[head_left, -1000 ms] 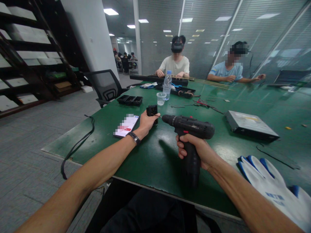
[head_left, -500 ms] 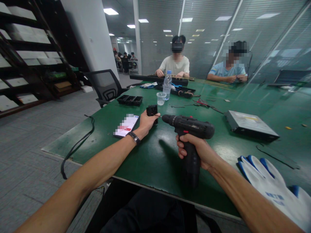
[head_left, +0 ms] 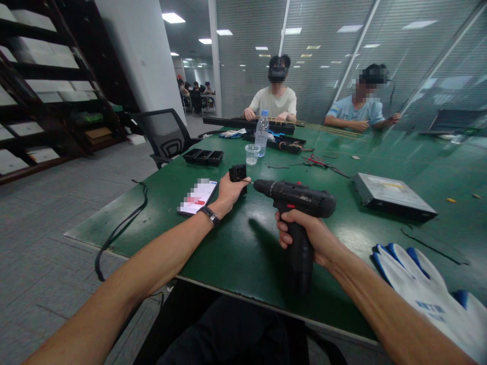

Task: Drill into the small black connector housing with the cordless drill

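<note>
My right hand point(head_left: 300, 230) is wrapped around the handle of a black cordless drill point(head_left: 304, 198), held upright over the table with its chuck pointing left. The thin bit reaches toward a small black plastic part point(head_left: 238, 173), which my left hand point(head_left: 231, 192) grips, thumb on its right side. Whether the bit touches the part or my thumb hides its tip, I cannot tell. A lit smartphone point(head_left: 198, 197) lies beside my left wrist, which wears a dark watch. White and blue work gloves point(head_left: 422, 284) lie by my right forearm.
On the green table point(head_left: 228, 248) stand a plastic cup point(head_left: 251, 154), a water bottle point(head_left: 262, 134) and a black compartment tray point(head_left: 204, 157). A silver disc drive point(head_left: 393, 195) lies to the right. A black strap point(head_left: 125, 223) hangs over the left edge. Two people sit opposite.
My hands, the drill and the black part stay in the same place. The person at the far right has moved one hand out to the right, apart from the other.
</note>
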